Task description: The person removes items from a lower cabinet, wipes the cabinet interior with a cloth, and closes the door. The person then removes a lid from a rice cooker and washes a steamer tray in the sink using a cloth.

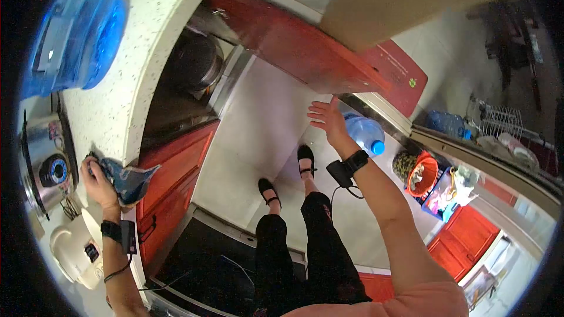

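Note:
My left hand (98, 182) is closed on a dark blue-grey cloth (128, 181) at the edge of the speckled white counter (154, 17); part of the cloth hangs over the edge. My right hand (329, 118) is held out over the floor with its fingers spread and nothing in it. It is near the lower edge of the open red cabinet door (294, 38). The cabinet (176, 103) below the counter stands open, with a dark round pot (197, 61) inside.
Blue water jugs (76, 35) and a steel cooker (50, 167) stand on the left. A large bottle (367, 135) is on the floor beyond my right hand, near an orange basket (424, 176). A black oven front (205, 258) lies low in view.

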A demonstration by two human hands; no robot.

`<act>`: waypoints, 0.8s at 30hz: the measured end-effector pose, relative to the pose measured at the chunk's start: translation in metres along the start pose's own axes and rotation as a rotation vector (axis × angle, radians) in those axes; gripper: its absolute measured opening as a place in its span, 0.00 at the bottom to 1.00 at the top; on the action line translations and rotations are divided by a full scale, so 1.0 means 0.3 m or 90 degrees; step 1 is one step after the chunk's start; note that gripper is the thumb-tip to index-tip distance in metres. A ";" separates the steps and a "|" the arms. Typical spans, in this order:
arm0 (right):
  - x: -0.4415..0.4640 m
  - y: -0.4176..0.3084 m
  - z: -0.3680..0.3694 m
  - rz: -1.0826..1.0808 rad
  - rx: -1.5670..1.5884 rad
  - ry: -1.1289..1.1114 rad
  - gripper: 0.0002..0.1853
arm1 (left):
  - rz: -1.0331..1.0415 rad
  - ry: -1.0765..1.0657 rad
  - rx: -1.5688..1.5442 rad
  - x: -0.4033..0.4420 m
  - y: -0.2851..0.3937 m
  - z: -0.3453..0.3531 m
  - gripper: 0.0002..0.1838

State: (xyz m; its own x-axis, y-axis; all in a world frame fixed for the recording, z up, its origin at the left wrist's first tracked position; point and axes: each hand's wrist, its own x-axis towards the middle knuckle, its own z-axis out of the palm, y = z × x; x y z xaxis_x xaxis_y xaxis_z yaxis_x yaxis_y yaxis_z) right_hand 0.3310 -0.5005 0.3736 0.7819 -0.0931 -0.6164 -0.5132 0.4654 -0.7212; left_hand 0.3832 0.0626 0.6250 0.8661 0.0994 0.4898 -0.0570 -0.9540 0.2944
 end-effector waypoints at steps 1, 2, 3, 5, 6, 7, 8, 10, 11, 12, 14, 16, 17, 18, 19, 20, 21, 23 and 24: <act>-0.011 -0.001 0.024 0.012 -0.022 0.015 0.48 | -0.009 -0.004 0.012 -0.004 0.026 -0.004 0.13; -0.006 0.019 0.043 0.024 -0.039 0.017 0.47 | -0.017 0.006 0.010 -0.011 0.043 -0.001 0.13; 0.001 0.043 0.067 0.035 -0.056 0.019 0.46 | -0.018 0.005 0.010 -0.017 0.048 -0.004 0.13; 0.008 0.088 0.125 0.078 -0.081 0.007 0.45 | -0.017 0.002 0.002 -0.017 0.049 0.002 0.13; 0.010 0.118 0.162 0.114 -0.091 -0.010 0.44 | -0.033 0.001 0.005 -0.021 0.057 0.002 0.13; 0.012 0.144 0.201 0.148 -0.100 -0.026 0.43 | -0.049 0.000 0.006 -0.025 0.068 0.004 0.13; 0.016 0.179 0.241 0.155 -0.129 -0.046 0.42 | -0.060 -0.001 0.008 -0.016 0.070 0.002 0.13; 0.013 0.229 0.331 0.169 -0.187 -0.085 0.41 | -0.060 -0.018 0.022 -0.018 0.054 0.004 0.13; 0.001 0.240 0.379 0.170 -0.189 -0.085 0.38 | -0.054 -0.019 0.055 -0.024 0.056 0.002 0.13; 0.005 0.248 0.418 0.184 -0.197 -0.093 0.38 | -0.048 -0.020 0.087 -0.026 0.067 0.001 0.13; 0.051 0.261 0.484 0.202 -0.208 -0.102 0.37 | -0.095 -0.072 0.139 0.002 0.075 -0.017 0.18; 0.096 0.286 0.553 0.182 -0.230 -0.129 0.37 | -0.100 -0.052 0.169 -0.004 0.150 -0.079 0.22; 0.125 0.295 0.584 0.172 -0.241 -0.142 0.37 | -0.012 -0.006 0.202 -0.002 0.216 -0.138 0.24; 0.147 0.290 0.610 0.138 -0.259 -0.143 0.36 | 0.077 0.038 0.233 -0.011 0.297 -0.191 0.26; 0.161 0.276 0.645 0.108 -0.277 -0.147 0.35 | 0.073 0.068 0.181 -0.047 0.390 -0.217 0.26; 0.193 0.273 0.670 0.077 -0.295 -0.151 0.35 | 0.068 0.098 0.130 -0.101 0.466 -0.221 0.25; 0.255 0.285 0.684 0.076 -0.300 -0.143 0.34 | 0.056 0.115 0.071 -0.190 0.494 -0.195 0.24; 0.385 0.331 0.703 0.085 -0.310 -0.136 0.33 | 0.138 0.024 -0.079 -0.405 0.454 -0.098 0.20; 0.445 0.350 0.704 0.091 -0.305 -0.126 0.32 | 0.207 -0.079 -0.111 -0.459 0.452 -0.015 0.19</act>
State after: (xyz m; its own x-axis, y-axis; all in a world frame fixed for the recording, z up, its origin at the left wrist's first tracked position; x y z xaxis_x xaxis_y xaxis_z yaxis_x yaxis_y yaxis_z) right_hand 0.4562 -0.2781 0.2822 0.7206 0.1316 -0.6808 -0.6870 0.0025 -0.7266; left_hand 0.2538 -0.0790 0.6012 0.8419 -0.2457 0.4805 -0.4131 -0.8663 0.2809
